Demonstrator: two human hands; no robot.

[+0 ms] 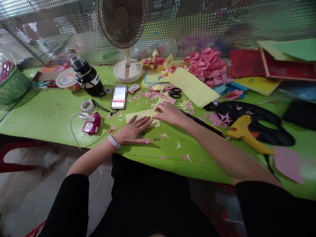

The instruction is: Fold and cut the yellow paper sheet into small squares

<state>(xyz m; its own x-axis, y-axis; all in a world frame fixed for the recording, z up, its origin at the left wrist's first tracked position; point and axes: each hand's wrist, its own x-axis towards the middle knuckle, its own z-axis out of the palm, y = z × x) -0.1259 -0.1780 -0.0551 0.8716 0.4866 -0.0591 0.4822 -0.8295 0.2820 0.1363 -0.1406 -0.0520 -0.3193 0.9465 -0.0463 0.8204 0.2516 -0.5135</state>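
Observation:
A strip of pale yellow paper [156, 123] lies on the green table in front of me. My left hand [134, 131] rests flat on it, fingers stretched out and thumb pointing right along the tabletop. At the paper's right end is my right hand [169, 113], its fingers bent and its thumb and fingertips at the paper's edge; part of the paper is hidden beneath. Black-handled scissors [175, 92] lie just beyond the right hand. Small pink and yellow paper scraps [155, 93] are scattered around both hands.
A fan [127, 70], a black bottle [89, 79] and a phone [118, 97] stand or lie beyond my hands. Left are a tape roll [87, 105] and a pink power adapter [91, 124]. Right are yellow sheets [194, 87], pink paper pieces [207, 65] and a yellow glue gun [243, 130].

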